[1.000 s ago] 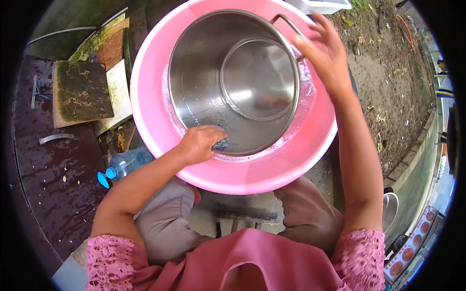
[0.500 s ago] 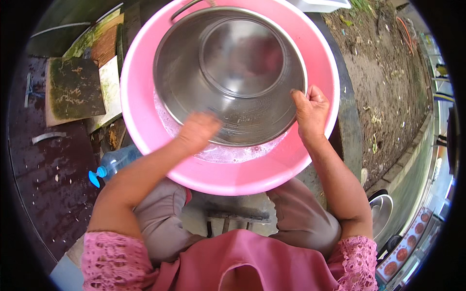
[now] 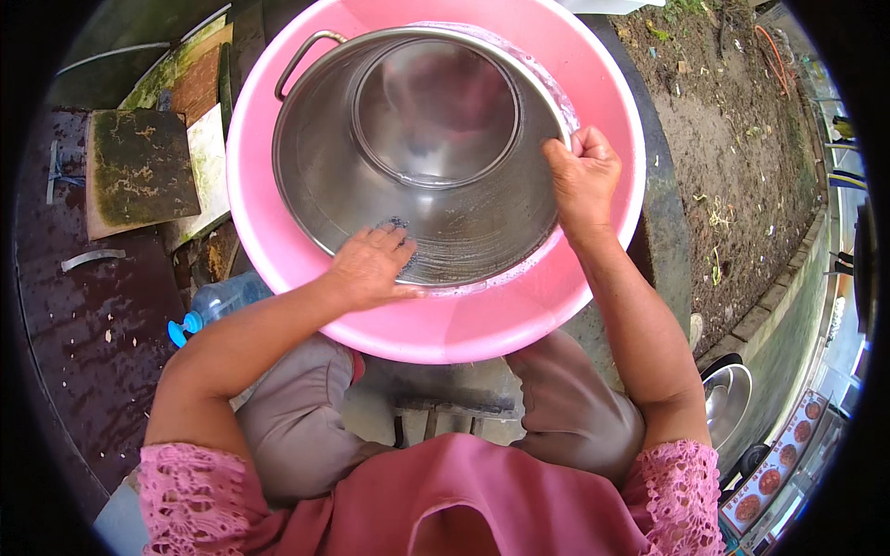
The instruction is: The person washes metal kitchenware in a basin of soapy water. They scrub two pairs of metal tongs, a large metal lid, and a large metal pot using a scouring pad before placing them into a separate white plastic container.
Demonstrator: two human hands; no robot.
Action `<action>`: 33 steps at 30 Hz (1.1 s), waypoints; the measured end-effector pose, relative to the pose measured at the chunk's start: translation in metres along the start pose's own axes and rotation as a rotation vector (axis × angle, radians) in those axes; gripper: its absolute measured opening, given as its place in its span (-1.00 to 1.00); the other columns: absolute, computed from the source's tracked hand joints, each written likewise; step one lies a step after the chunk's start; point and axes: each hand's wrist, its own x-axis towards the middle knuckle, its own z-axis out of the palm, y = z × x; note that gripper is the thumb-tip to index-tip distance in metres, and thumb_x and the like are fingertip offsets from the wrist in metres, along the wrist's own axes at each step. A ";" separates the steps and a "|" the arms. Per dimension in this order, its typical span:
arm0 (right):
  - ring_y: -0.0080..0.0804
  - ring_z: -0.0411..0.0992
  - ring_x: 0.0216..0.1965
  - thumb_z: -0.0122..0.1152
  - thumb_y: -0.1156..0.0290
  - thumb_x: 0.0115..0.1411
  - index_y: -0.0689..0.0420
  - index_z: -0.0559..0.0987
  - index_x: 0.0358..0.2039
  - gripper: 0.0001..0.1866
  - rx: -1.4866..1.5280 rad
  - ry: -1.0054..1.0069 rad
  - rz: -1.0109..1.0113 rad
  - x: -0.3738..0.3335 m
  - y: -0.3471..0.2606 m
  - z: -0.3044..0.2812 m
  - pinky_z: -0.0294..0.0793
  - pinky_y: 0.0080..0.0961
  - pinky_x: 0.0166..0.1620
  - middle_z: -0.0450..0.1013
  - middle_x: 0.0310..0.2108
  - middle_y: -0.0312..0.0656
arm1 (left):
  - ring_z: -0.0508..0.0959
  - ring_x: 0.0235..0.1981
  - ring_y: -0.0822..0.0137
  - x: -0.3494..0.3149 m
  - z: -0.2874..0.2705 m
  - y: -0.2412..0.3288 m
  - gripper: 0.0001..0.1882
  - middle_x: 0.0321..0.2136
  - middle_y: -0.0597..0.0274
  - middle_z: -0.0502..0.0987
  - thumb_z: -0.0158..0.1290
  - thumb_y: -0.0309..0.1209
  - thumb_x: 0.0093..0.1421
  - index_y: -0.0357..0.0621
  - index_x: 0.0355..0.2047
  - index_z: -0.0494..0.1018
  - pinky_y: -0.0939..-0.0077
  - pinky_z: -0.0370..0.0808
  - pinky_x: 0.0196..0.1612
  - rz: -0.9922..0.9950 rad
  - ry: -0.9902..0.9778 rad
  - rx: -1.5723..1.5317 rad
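Note:
A large stainless steel pot (image 3: 491, 218) lies tilted in a pink basin (image 3: 445, 343), its open mouth facing me. My right hand (image 3: 586, 190) is closed at the pot's right edge; its handle on that side is hidden by the fingers. My left hand (image 3: 369, 267) presses a dark scouring pad (image 3: 400, 224) against the inner wall near the lower rim. Only the pad's edges show past the fingers. Wet streaks mark the metal beside it. On the pot's upper left, a looped metal handle (image 3: 301, 65) stands out.
A clear bottle with a blue cap (image 3: 227, 296) lies left of the basin. Mossy boards (image 3: 142, 171) lean farther left. Bare soil (image 3: 732, 176) and a low kerb run along the right. A metal bowl (image 3: 728, 400) stands at lower right.
The pot has shifted left and turned, bringing its looped handle farther down on the left. My right hand moved slightly up with it. My left hand, blurred before, is now clear, showing the pad.

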 end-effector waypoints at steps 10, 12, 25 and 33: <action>-0.73 0.08 -0.63 0.22 0.56 -0.14 0.05 0.20 -0.71 -0.68 -0.090 -0.009 0.026 0.013 -0.004 0.014 0.13 -0.69 -0.58 0.15 -0.69 -0.48 | 0.33 0.09 -0.08 -0.011 0.004 0.020 -0.34 0.07 -0.16 0.29 0.16 -0.25 -0.02 -0.23 0.08 0.24 0.19 0.36 0.07 0.022 0.083 -0.113; -0.72 0.09 -0.61 0.26 0.54 -0.13 0.07 0.26 -0.66 -0.71 -0.079 -0.071 0.046 0.010 -0.005 0.015 0.15 -0.69 -0.57 0.18 -0.65 -0.46 | 0.38 0.05 -0.03 -0.023 0.014 0.002 -0.37 0.04 -0.10 0.34 0.20 -0.33 -0.11 -0.21 0.02 0.30 0.22 0.42 0.01 0.053 0.069 -0.005; -0.58 0.35 -0.56 0.10 0.56 -0.14 0.29 0.44 -0.23 -0.64 -0.038 -0.062 0.401 -0.058 0.031 -0.011 0.39 -0.62 -0.50 0.39 -0.55 -0.30 | 0.23 0.19 0.02 0.066 -0.013 0.063 -0.36 0.14 -0.09 0.24 0.02 -0.07 0.15 -0.27 0.11 0.25 0.28 0.19 0.21 0.079 0.489 -0.925; -0.73 0.22 -0.59 0.13 0.62 -0.18 0.32 0.43 -0.19 -0.58 -0.054 -0.069 0.272 -0.042 0.031 -0.024 0.24 -0.75 -0.50 0.36 -0.56 -0.41 | 0.05 0.30 0.14 0.066 0.014 -0.043 -0.51 0.25 0.03 0.11 -0.19 -0.22 0.23 -0.09 0.14 0.29 0.36 0.00 0.32 0.153 -0.216 0.022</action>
